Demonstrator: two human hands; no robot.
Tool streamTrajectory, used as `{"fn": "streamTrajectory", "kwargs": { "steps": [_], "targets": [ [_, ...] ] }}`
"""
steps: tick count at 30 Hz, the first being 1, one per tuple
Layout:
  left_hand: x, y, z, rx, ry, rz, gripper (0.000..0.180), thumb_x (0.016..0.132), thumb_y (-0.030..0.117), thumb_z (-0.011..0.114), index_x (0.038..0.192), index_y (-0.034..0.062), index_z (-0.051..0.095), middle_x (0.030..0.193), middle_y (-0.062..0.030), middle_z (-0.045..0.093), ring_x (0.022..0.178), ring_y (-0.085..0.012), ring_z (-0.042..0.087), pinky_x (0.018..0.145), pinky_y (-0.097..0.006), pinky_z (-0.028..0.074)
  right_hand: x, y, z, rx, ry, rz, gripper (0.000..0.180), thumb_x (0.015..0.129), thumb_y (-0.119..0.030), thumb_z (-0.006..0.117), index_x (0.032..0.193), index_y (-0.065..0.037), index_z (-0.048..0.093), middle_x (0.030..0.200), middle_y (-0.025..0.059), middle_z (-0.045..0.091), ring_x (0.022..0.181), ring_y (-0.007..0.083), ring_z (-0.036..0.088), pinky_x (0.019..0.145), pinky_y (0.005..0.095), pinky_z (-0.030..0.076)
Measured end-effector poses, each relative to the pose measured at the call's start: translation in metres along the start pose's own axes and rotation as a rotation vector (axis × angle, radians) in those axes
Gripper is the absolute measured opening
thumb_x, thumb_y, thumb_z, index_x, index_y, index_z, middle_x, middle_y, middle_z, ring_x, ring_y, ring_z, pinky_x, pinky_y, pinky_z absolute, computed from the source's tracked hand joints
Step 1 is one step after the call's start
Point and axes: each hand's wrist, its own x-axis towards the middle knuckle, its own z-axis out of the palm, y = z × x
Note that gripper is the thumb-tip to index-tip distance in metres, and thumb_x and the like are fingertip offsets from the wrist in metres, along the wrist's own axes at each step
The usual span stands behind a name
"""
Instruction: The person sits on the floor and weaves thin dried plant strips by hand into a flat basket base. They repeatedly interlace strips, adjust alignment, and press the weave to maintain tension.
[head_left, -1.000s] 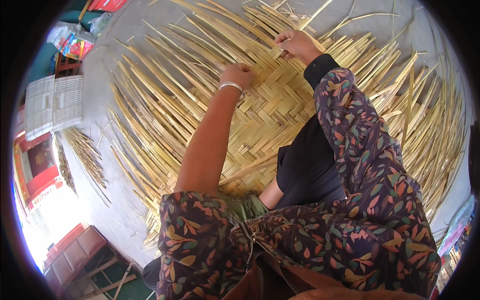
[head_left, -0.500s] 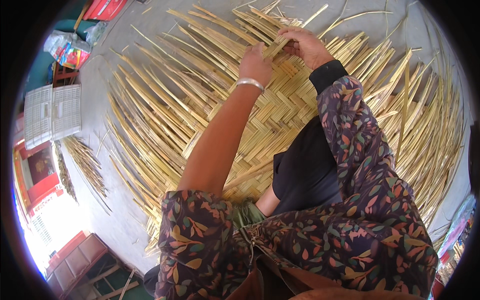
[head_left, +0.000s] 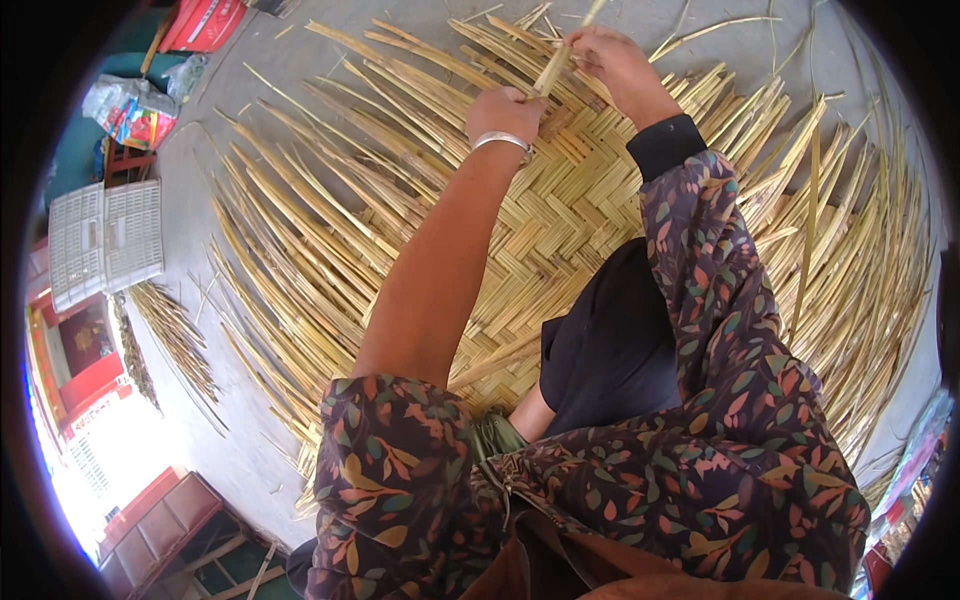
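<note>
A herringbone-woven mat (head_left: 575, 215) of flat, yellowish split-reed strips lies on the floor under me, with long unwoven ends fanning out. At its far edge my left hand (head_left: 503, 115), with a silver bangle at the wrist, is closed on a reed strip (head_left: 551, 74). That strip rises at a slant past my right hand (head_left: 622, 72). The right hand's fingers are curled together against the strip, above the left hand's hold. My fingers partly hide how the strip is gripped.
Loose reed ends spread left (head_left: 290, 260) and right (head_left: 860, 290). My bent knee in dark trousers (head_left: 615, 330) rests over the mat. At left are a white plastic crate (head_left: 105, 240), a bundle of dry stalks (head_left: 175, 335), a plastic bag (head_left: 130, 108) and a red-brown seat (head_left: 160, 525).
Both hands have moved slightly farther away, and the gap between them has widened. The strip between them now stands out longer and points farther away.
</note>
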Motion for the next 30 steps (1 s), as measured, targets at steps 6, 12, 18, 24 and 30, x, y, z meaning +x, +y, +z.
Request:
{"fn": "streamTrajectory", "kwargs": {
  "steps": [6, 12, 18, 24, 30],
  "targets": [
    [-0.012, 0.02, -0.005, -0.22, 0.113, -0.212, 0.025, 0.071, 0.029, 0.066, 0.073, 0.0048, 0.07, 0.065, -0.014, 0.065, 0.061, -0.0292, 0.064, 0.062, -0.04, 0.049, 0.061, 0.025, 0.016, -0.852, 0.179, -0.002, 0.046, 0.076, -0.041, 0.06, 0.09, 0.003, 0.065, 0.08, 0.0176, 0.065, 0.075, 0.0239, 0.062, 0.071, 0.0365, 0.049],
    [-0.022, 0.023, -0.015, -0.388, 0.131, -0.383, 0.022, 0.074, 0.019, 0.067, 0.078, -0.0027, 0.064, 0.058, -0.0091, 0.061, 0.05, -0.0159, 0.059, 0.049, -0.031, 0.046, 0.062, 0.018, 0.028, -0.634, -0.2, 0.056, 0.04, 0.079, -0.038, 0.065, 0.092, 0.0, 0.064, 0.084, 0.0078, 0.064, 0.08, 0.0164, 0.059, 0.071, 0.0332, 0.047],
    [-0.023, 0.025, -0.004, -0.69, 0.23, -0.563, 0.018, 0.075, 0.013, 0.064, 0.07, -0.0041, 0.062, 0.052, -0.0103, 0.058, 0.044, -0.0174, 0.057, 0.043, -0.03, 0.043, 0.055, 0.007, 0.025, -0.443, -0.337, 0.241, 0.044, 0.081, -0.028, 0.065, 0.11, 0.003, 0.057, 0.094, 0.0081, 0.063, 0.083, 0.0138, 0.059, 0.074, 0.0288, 0.048],
    [-0.027, 0.02, -0.003, -0.624, 0.176, -0.485, 0.017, 0.077, 0.014, 0.063, 0.075, -0.0035, 0.064, 0.056, -0.0105, 0.059, 0.047, -0.017, 0.059, 0.044, -0.029, 0.044, 0.034, -0.014, 0.029, -0.345, -0.414, 0.143, 0.04, 0.083, -0.025, 0.063, 0.111, 0.004, 0.058, 0.097, 0.0066, 0.063, 0.087, 0.0112, 0.058, 0.077, 0.027, 0.047],
    [-0.017, 0.018, -0.021, -0.449, -0.216, -0.331, 0.021, 0.082, 0.015, 0.057, 0.087, -0.0037, 0.066, 0.059, -0.0093, 0.062, 0.05, -0.0188, 0.061, 0.052, -0.03, 0.048, 0.02, -0.027, 0.037, -0.378, -0.381, 0.118, 0.037, 0.078, -0.023, 0.064, 0.106, 0.003, 0.062, 0.094, 0.0087, 0.065, 0.085, 0.0151, 0.061, 0.075, 0.0294, 0.048]
  ]
}}
